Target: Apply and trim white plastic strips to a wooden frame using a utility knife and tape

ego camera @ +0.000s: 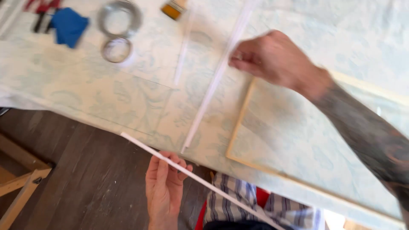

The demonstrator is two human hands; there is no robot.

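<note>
low in the view, the left hand (164, 187) comes up from the bottom edge with its fingers curled around a thin white strip (191, 174). that strip is narrow, flat-looking and plain white, and it is held off the table, out over the dark wooden floor (85, 170). its long axis runs on a slant from upper left, near the table edge, down to lower right, where it crosses a striped cloth (238, 204) and fades out near the bottom of the view.

on the table, the right hand (268, 57) reaches in from the right on a tattooed forearm, its fingertips pinched down on a second white strip (213, 85). this one lies on the pale patterned tablecloth (106, 98), steeply slanted, its lower end close to the table's near edge and its upper end running off the top. a third, shorter strip (183, 53) lies just left of it, nearly parallel.

under the forearm lies a wooden-edged frame (243, 115) covered in the same pale pattern; its right part is cut off by the arm and the picture edge. at the far left, blurred, lie two wire coils (119, 32), a blue cloth (68, 25), and a brush (172, 8) cut by the top edge. a wooden trestle leg (21, 187) shows at the lower left.
</note>
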